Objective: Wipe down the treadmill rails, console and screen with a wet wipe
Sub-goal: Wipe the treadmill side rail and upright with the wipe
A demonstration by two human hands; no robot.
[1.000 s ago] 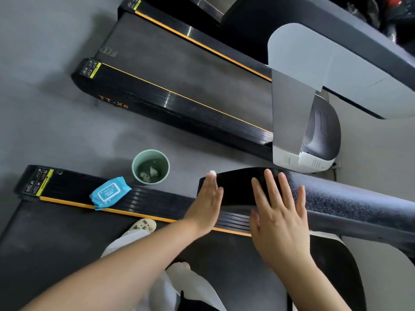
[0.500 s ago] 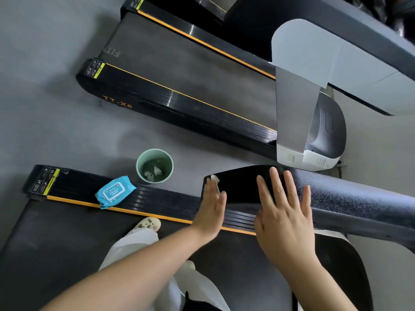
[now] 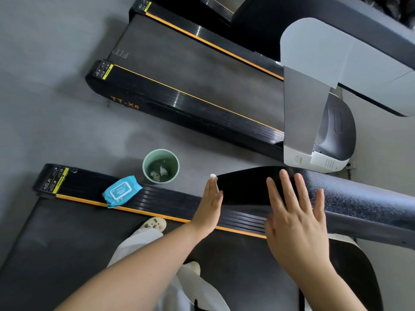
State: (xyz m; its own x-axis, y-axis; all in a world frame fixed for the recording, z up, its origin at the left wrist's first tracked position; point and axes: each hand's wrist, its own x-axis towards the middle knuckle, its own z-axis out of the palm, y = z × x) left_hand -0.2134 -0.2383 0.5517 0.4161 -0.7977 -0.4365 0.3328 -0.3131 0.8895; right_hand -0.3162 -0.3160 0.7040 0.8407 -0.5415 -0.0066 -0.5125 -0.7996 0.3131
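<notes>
Right now the left hand [image 3: 207, 207] is at the tip of the black handrail [image 3: 336, 198], fingers straight and close together, edge-on to the camera. A white wet wipe [image 3: 214, 179] peeks out past the fingertips, sandwiched between the flat fingers and the rail's end; only a small corner of it shows. That grip is a flat press, no curl around anything.

Over on the other side, the right hand [image 3: 296, 223] lies spread out over the top of the same handrail, fingers fanned and straight, grip wide open with nothing in it. Whether the palm actually touches the rail, I cannot tell from this angle.

Down below, the treadmill's ribbed side rail [image 3: 179, 203] with its orange stripe runs beneath both hands. On that rail, well to the left of the left hand, lies a blue pack of wipes [image 3: 121, 191]. Just beyond the pack, on the grey floor [image 3: 56, 108], stands a green bin [image 3: 161, 166] with crumpled white scraps inside.

A slippered foot [image 3: 155, 223] stands on the dark belt [image 3: 67, 243]. Farther off, a second treadmill [image 3: 190, 104] marked TT-X6 lies alongside.
</notes>
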